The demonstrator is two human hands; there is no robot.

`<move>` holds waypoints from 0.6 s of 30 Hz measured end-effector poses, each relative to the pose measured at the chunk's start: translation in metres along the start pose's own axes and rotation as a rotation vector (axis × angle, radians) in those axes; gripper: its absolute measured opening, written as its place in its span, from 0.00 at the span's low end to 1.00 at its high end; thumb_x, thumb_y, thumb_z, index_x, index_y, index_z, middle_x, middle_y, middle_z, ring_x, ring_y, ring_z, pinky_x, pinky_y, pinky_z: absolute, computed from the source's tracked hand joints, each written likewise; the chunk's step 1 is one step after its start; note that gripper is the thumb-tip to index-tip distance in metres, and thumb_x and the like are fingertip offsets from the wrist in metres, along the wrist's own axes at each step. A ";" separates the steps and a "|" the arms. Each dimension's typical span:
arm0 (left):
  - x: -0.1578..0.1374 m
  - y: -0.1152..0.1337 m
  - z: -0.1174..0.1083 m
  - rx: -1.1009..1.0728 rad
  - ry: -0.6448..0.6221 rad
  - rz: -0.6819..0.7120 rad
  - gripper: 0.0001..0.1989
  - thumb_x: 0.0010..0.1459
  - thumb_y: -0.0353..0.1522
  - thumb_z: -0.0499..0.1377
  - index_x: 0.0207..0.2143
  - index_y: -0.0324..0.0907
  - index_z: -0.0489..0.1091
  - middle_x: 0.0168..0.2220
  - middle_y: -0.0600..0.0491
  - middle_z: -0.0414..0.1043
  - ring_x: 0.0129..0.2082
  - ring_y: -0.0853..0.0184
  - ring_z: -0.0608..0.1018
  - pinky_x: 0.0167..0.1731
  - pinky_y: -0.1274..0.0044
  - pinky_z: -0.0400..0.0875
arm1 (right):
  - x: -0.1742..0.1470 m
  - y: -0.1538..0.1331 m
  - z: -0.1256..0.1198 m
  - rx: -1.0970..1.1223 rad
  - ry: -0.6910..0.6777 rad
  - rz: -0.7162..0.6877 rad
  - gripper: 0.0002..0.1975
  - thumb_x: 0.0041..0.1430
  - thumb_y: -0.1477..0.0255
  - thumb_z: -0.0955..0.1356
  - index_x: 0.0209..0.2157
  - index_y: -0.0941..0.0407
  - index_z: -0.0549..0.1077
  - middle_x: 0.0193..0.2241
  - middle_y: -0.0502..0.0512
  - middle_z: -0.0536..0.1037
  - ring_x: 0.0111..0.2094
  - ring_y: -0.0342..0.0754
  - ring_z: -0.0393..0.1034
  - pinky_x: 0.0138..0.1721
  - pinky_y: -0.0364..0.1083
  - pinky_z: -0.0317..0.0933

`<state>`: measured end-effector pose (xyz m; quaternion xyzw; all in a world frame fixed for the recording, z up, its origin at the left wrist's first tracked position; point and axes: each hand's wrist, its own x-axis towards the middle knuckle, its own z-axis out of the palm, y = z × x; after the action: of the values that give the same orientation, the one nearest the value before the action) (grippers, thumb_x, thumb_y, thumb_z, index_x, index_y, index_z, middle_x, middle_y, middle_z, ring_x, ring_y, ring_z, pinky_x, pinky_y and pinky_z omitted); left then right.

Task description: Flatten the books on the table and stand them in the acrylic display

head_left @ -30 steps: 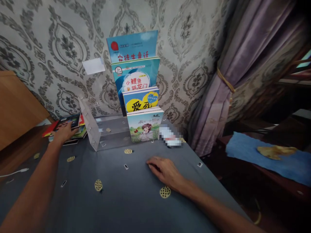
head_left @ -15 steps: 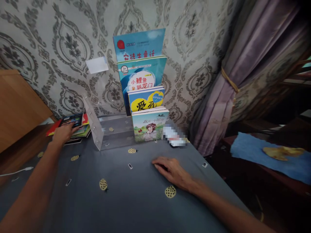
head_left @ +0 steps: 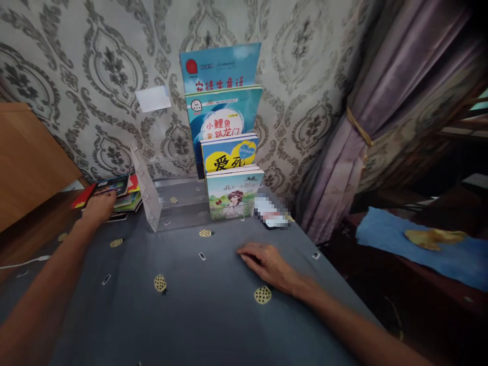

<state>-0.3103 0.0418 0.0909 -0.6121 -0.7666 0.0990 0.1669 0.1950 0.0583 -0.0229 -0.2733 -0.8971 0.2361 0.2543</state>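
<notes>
Left hand: laid on stack of books at far left of table, beside clear acrylic rack; fingertips on top dark cover, grip unclear — cannot tell if closed on it. Right hand: flat, fingers loosely spread, palm down on grey cloth, holding nothing, well apart from stack. Four upright books in rack, right side.

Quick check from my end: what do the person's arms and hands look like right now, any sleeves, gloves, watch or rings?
Both arms are bare as far as the view shows; no sleeves. The left hand and right hand wear no gloves, and no watch, band or ring shows on either wrist or on the fingers in view. The picture is dim and soft, so small marks could not be told.
</notes>
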 end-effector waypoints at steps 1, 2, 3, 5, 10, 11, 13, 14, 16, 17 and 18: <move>-0.004 0.005 -0.002 0.022 -0.001 -0.026 0.19 0.61 0.21 0.44 0.52 0.21 0.64 0.45 0.23 0.75 0.45 0.45 0.80 0.45 0.56 0.72 | 0.000 0.000 0.000 -0.005 -0.001 -0.001 0.14 0.69 0.70 0.61 0.45 0.55 0.78 0.40 0.59 0.83 0.39 0.50 0.78 0.42 0.47 0.69; -0.008 0.010 -0.003 0.048 -0.003 -0.056 0.19 0.62 0.22 0.44 0.52 0.22 0.64 0.46 0.25 0.75 0.46 0.46 0.80 0.46 0.57 0.72 | 0.000 0.000 0.000 -0.010 -0.003 -0.002 0.14 0.68 0.71 0.61 0.45 0.55 0.78 0.40 0.59 0.83 0.39 0.50 0.78 0.42 0.47 0.69; -0.013 0.016 -0.005 0.073 -0.007 -0.085 0.19 0.63 0.22 0.43 0.52 0.24 0.65 0.47 0.26 0.74 0.47 0.46 0.80 0.47 0.58 0.72 | 0.000 0.000 0.000 -0.015 -0.005 -0.004 0.14 0.68 0.71 0.61 0.45 0.55 0.78 0.41 0.58 0.82 0.39 0.50 0.78 0.42 0.47 0.69; -0.022 0.028 -0.008 0.105 -0.017 -0.116 0.19 0.64 0.23 0.43 0.52 0.25 0.64 0.48 0.27 0.74 0.47 0.47 0.80 0.47 0.61 0.72 | 0.000 0.000 0.000 -0.020 -0.012 -0.002 0.14 0.68 0.71 0.61 0.45 0.56 0.78 0.41 0.59 0.82 0.40 0.50 0.78 0.42 0.47 0.69; -0.055 0.054 -0.015 0.147 -0.031 -0.121 0.19 0.66 0.24 0.42 0.55 0.24 0.61 0.49 0.29 0.73 0.47 0.50 0.79 0.45 0.64 0.72 | -0.001 -0.008 -0.001 0.031 -0.006 0.040 0.15 0.66 0.70 0.62 0.45 0.56 0.79 0.40 0.59 0.83 0.37 0.49 0.76 0.40 0.47 0.67; -0.063 0.058 -0.015 0.147 -0.025 -0.111 0.19 0.66 0.25 0.42 0.55 0.24 0.61 0.50 0.29 0.72 0.48 0.49 0.79 0.45 0.64 0.72 | -0.001 -0.010 -0.002 0.070 0.003 0.067 0.15 0.66 0.68 0.62 0.43 0.56 0.79 0.39 0.58 0.83 0.35 0.49 0.76 0.38 0.46 0.67; -0.077 0.067 -0.013 0.150 -0.005 -0.099 0.19 0.67 0.25 0.42 0.55 0.23 0.61 0.51 0.29 0.71 0.49 0.47 0.78 0.45 0.64 0.73 | 0.000 -0.016 -0.007 0.213 0.015 0.147 0.16 0.65 0.62 0.64 0.37 0.57 0.79 0.31 0.56 0.82 0.29 0.47 0.72 0.32 0.45 0.65; -0.083 0.071 -0.011 0.155 0.006 -0.098 0.20 0.67 0.24 0.41 0.55 0.22 0.62 0.51 0.28 0.71 0.49 0.47 0.78 0.44 0.64 0.73 | 0.001 -0.019 -0.012 0.317 0.022 0.188 0.19 0.64 0.57 0.65 0.32 0.57 0.78 0.26 0.55 0.80 0.25 0.45 0.70 0.28 0.44 0.63; -0.093 0.078 -0.005 0.182 0.035 -0.116 0.21 0.67 0.23 0.39 0.55 0.23 0.63 0.52 0.29 0.71 0.48 0.47 0.78 0.42 0.64 0.74 | 0.002 -0.024 -0.027 0.554 0.078 0.224 0.27 0.59 0.46 0.66 0.23 0.56 0.74 0.18 0.51 0.73 0.18 0.43 0.64 0.21 0.43 0.57; -0.096 0.081 -0.001 0.190 0.048 -0.122 0.22 0.67 0.23 0.38 0.56 0.24 0.63 0.51 0.29 0.71 0.48 0.47 0.79 0.41 0.64 0.75 | 0.001 -0.028 -0.037 0.668 0.137 0.205 0.31 0.57 0.42 0.65 0.19 0.55 0.72 0.15 0.49 0.69 0.16 0.41 0.60 0.19 0.42 0.54; -0.099 0.084 0.002 0.194 0.057 -0.129 0.22 0.67 0.23 0.38 0.56 0.23 0.63 0.51 0.29 0.71 0.48 0.48 0.79 0.41 0.64 0.75 | 0.000 -0.032 -0.048 0.767 0.217 0.167 0.34 0.55 0.38 0.64 0.17 0.55 0.70 0.12 0.48 0.65 0.14 0.41 0.56 0.17 0.42 0.50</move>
<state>-0.2158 -0.0347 0.0460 -0.5451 -0.7862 0.1441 0.2531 0.2111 0.0486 0.0314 -0.2537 -0.6866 0.5435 0.4110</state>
